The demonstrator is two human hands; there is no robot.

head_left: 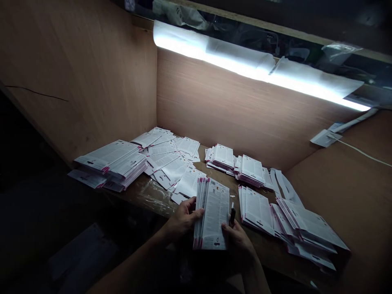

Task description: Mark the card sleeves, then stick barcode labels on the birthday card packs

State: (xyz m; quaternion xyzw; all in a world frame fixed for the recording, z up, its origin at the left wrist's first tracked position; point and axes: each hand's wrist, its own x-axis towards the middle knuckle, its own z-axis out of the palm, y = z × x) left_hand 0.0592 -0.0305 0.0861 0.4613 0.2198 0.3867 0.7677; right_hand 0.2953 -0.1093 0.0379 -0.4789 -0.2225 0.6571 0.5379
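I held a fanned bundle of flat printed cartons (216, 216) upright at the lower centre of the frame, its top end near the front edge of the wooden worktop (143, 199). My left hand (183, 219) was closed on the bundle's left edge, the thumb lying across the magenta-edged layers and the fingers curled behind. My right hand (240, 240) pinched the opposite edge, its thumb pressed on the grey-white front panel. A slim black tool with a pale tip (232, 214) stuck up just beside that thumb; I cannot tell exactly what it was. The front carton showed fine print, a barcode near its top and a dark hang hole near its bottom.

At the left of the frame sat a thick stack of the same cartons (110, 157), and loose cartons (171, 163) lay overlapping between it and my bundle. Right of centre, two neat piles (223, 155) stood near the plywood back wall (214, 102). Nearer me, a leaning row (256, 207) spread toward a tilted stack (312, 222) at the lower right. Across the upper part of the frame, a lit tube lamp (330, 98) shone beneath white sheeting (211, 45).
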